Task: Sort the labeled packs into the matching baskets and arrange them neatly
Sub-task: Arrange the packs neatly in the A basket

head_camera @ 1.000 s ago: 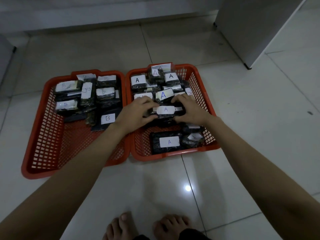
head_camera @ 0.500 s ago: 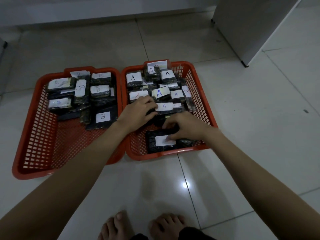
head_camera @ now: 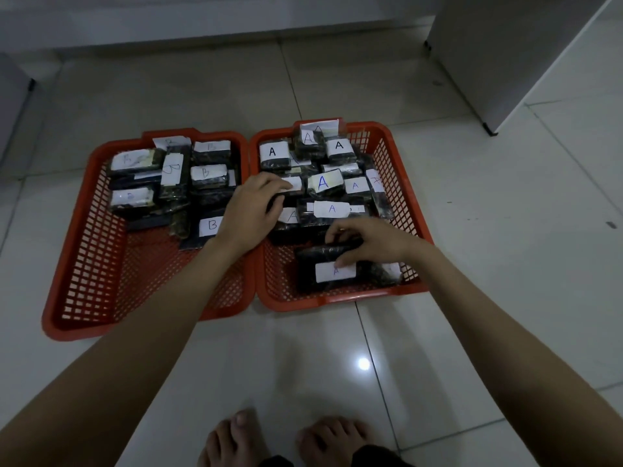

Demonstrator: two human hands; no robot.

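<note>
Two red mesh baskets sit side by side on the tiled floor. The left basket [head_camera: 84, 264] holds several dark packs with white B labels [head_camera: 211, 225] in its far half. The right basket [head_camera: 337, 299] is crowded with dark packs labelled A [head_camera: 332, 208]. My left hand [head_camera: 251, 210] lies on the A packs at the right basket's left side, fingers curled over one pack [head_camera: 292, 184]. My right hand [head_camera: 367, 242] rests fingers-down on the near A pack [head_camera: 333, 273] by the front wall, touching its top edge and label.
A white cabinet [head_camera: 505, 55] stands at the back right, its corner foot near the right basket. A wall base runs along the back. My bare feet [head_camera: 286, 439] are on the tiles just below the baskets.
My right hand left the middle A pack and came down to the near pack at the basket's front. My left hand shifted slightly up and left over the pile.
</note>
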